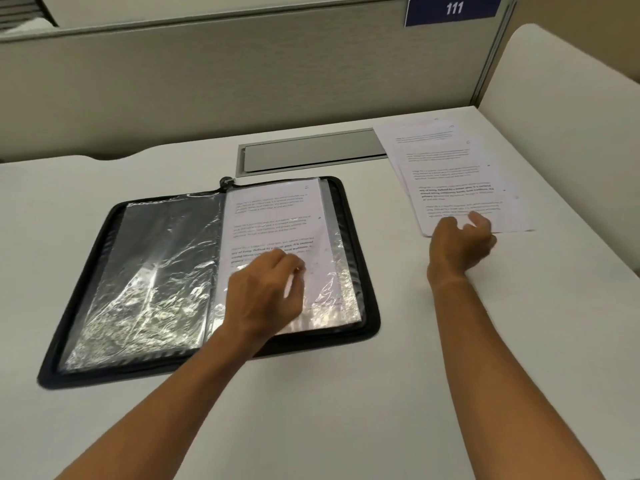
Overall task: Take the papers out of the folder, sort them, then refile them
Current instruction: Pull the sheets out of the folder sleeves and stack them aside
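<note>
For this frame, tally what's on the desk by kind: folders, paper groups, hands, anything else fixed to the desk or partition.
Zip folder, open, with plastic sleeves: 1
Printed sheet in the folder's right sleeve: 1
Loose paper pile, fanned; sheet count unclear: 1
Hands: 2, left hand on the sleeve, right hand at the pile's near edge
Desk cable-tray cover: 1
Sign reading 111: 1
Total: 7

folder (194,271) left | papers (446,168) right | both on desk (346,410)

White laminate desk (311,410), grey metal cable-tray lid (311,152) inset at back; beige fabric partition (207,91) behind, blue "111" sign (453,8) above.
</note>
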Demonstrator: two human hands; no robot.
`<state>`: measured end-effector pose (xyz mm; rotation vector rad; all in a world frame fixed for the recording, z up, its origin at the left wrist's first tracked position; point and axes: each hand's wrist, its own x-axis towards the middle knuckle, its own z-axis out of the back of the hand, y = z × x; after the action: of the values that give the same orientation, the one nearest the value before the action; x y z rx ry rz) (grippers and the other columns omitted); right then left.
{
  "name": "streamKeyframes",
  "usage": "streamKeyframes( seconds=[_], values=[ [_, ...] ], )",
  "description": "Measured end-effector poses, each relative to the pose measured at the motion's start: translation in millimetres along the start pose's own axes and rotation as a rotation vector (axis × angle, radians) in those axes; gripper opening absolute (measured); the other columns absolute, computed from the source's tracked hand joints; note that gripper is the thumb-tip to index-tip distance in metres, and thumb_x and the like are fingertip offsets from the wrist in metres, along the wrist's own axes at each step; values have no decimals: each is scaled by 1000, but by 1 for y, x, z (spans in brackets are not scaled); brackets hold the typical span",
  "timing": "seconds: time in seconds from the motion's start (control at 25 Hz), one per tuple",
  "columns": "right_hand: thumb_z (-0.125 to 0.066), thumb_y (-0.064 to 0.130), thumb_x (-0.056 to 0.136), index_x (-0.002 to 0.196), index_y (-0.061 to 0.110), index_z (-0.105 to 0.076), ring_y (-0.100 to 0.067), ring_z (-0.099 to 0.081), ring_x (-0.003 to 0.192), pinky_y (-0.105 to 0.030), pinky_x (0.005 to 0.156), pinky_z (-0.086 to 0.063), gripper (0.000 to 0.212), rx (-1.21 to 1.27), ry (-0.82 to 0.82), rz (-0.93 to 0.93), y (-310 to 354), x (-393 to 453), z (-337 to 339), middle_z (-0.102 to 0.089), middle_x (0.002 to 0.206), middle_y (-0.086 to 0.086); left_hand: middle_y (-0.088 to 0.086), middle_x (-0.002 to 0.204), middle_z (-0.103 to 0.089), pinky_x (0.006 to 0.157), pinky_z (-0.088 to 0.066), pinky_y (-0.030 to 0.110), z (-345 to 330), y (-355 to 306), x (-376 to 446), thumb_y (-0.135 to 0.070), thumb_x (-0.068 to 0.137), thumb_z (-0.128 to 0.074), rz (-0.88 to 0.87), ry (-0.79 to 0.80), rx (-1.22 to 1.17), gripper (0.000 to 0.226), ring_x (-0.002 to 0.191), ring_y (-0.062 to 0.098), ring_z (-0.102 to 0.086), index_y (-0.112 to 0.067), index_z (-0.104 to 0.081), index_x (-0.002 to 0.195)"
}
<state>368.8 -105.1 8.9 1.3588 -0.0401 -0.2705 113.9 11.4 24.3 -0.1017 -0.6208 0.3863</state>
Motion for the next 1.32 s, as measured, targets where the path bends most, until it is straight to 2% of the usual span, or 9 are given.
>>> streamKeyframes(
  seconds=[0.2,0.4,0.6,0.76,0.88,0.96,1.04,1.16,1.32],
  values=[
    [-62,15,91,131,8,-57,-26,-53,119,-30,93,-44,42,-180,213,310,-10,-70,-8,-53,130,-14,-1,75,-67,50,-48,29,52,42,-27,-14,81,-65,286,-220,-40,3,57,14,-58,-12,-65,83],
    [-62,16,92,134,8,-56,-30,-51,120,-25,88,-35,43,-342,341,453,-19,-126,1,-55,128,-17,0,71,-66,61,-45,28,102,99,-86,-16,83,-68,647,-320,6,3,62,19,-61,-15,-66,84],
    [-61,8,87,118,6,-67,-33,-60,107,-26,79,-39,32,-446,444,487,-29,-175,13,-65,111,-16,-1,77,-65,70,-45,34,120,138,-142,-22,86,-64,957,-198,27,6,76,26,-60,-17,-65,82],
    [-65,13,88,118,3,-68,-32,-62,111,-29,83,-45,31,-613,502,369,-36,-195,24,-67,121,-12,4,84,-68,81,-48,42,127,159,-170,-20,85,-61,1079,-47,40,6,80,27,-54,-17,-64,81],
    [-65,9,87,106,-1,-67,-33,-62,103,-28,72,-40,21,-680,467,324,-36,-201,30,-66,107,-9,9,93,-67,89,-44,46,133,173,-179,-16,77,-62,1154,65,83,13,93,34,-57,-17,-66,89],
    [-67,8,87,103,-2,-66,-36,-61,103,-29,72,-38,19,-692,440,280,-35,-202,32,-66,108,-14,13,102,-61,92,-40,49,134,175,-181,-13,70,-64,1147,68,120,31,103,38,-53,-14,-65,101],
    [-68,7,85,105,1,-68,-37,-61,106,-31,79,-43,21,-662,421,243,-35,-203,30,-67,112,-16,16,107,-56,93,-37,49,131,167,-177,-15,65,-61,1058,-23,118,39,106,39,-49,-12,-63,104],
    [-70,8,85,108,5,-71,-35,-62,109,-33,89,-47,24,-580,378,227,-33,-204,30,-70,114,-14,15,103,-57,85,-40,44,115,144,-156,-18,61,-52,750,-139,39,42,99,36,-50,-10,-64,100],
    [-72,16,88,95,8,-74,-31,-66,96,-32,80,-48,11,-447,319,248,-26,-211,32,-74,103,-11,7,97,-60,85,-47,41,78,95,-121,-18,74,-60,353,21,-174,26,94,25,-54,-11,-64,99]
  ],
)
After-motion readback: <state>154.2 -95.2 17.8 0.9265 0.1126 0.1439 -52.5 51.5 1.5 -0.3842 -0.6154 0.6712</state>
